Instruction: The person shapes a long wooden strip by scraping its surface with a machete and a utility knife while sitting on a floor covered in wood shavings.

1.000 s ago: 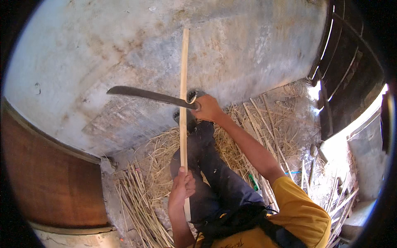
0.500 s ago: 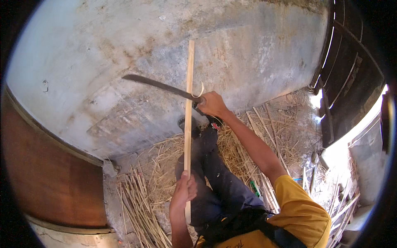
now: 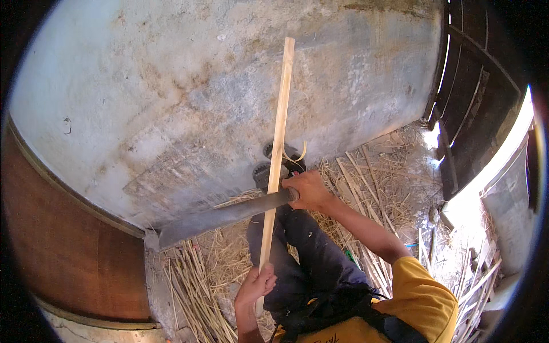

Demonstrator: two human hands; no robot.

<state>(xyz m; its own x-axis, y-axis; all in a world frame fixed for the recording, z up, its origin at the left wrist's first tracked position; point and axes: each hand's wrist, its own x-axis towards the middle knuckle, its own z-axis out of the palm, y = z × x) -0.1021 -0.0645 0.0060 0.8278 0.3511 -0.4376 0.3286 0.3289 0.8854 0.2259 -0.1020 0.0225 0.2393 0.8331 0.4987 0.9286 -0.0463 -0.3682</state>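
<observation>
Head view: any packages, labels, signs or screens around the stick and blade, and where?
No packages, signs or screens show.
Shirt: yellow, at the bottom edge, with a small dark mark near its lower hem, too small to make out.
Green scrap: tiny, on the straw beside the right forearm; cannot tell whether it is a wrapper.

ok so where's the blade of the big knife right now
In the head view, the knife blade lies across the pale stick just left of centre, reaching left from the right hand toward the wooden panel.
</observation>
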